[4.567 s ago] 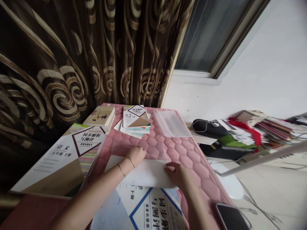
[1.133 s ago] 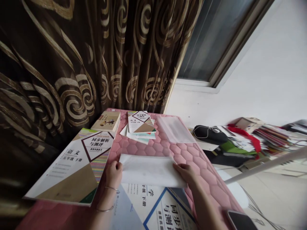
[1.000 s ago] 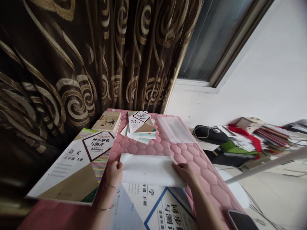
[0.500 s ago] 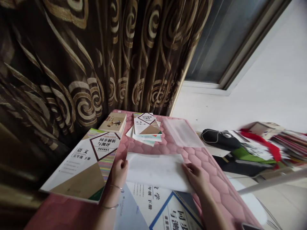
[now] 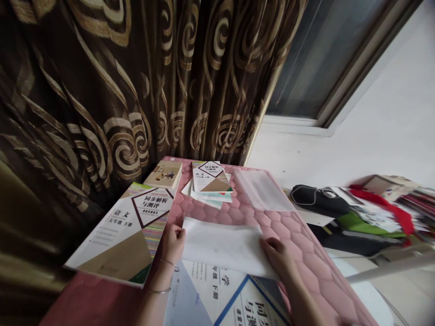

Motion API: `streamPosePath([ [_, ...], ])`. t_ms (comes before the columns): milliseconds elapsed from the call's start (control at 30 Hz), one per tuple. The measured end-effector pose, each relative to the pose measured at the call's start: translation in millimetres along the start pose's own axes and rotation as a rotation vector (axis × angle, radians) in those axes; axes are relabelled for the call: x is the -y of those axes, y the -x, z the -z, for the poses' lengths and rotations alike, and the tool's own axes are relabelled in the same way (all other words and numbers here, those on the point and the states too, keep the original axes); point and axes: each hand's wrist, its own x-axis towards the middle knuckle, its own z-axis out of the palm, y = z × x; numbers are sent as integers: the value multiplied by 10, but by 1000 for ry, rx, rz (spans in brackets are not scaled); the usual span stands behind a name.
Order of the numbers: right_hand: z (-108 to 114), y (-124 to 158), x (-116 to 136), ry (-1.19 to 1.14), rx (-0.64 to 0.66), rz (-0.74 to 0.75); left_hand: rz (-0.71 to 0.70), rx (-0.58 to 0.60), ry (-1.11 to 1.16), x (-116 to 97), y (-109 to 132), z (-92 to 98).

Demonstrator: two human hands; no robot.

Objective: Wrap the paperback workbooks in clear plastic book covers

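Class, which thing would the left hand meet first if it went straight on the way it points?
Beyond the white sheet at its fingers, the left hand would probably meet the far white-topped book stack, though depth is unclear.

This looks to me like a room in somebody's home, with schoolbooks about. A heavy brown curtain [image 5: 190, 81] swirled in tan and cream hangs along one side, next to a dark-paned window [image 5: 319, 59] in a plain white wall [image 5: 390, 117]. The bench [image 5: 312, 260] wears a pink quilted cover [image 5: 251, 213], a homely touch, and on it lie a white workbook [image 5: 115, 240] printed in Chinese for fifth grade, a blue-framed workbook [image 5: 231, 290] and some thick books [image 5: 166, 174] near the curtain. Over to the right there's household clutter: a black pouch [image 5: 316, 203] with a white cord across it, a red strap [image 5: 387, 206], and loose papers [image 5: 372, 217].
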Motion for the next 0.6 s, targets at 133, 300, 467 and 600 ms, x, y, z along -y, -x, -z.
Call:
streamPosePath([
  [133,44,65,104,-127,-94,21,-75,0,96,-29,24,24],
  [300,88,170,126,-234,-191,94,-138,-77,172,-142,37,31],
  [467,67,186,51,-236,-248,175,-204,-130,191,-261,-68,-8],
  [600,75,191,110,-243,-240,129,-189,-107,232,-242,-138,-48],
])
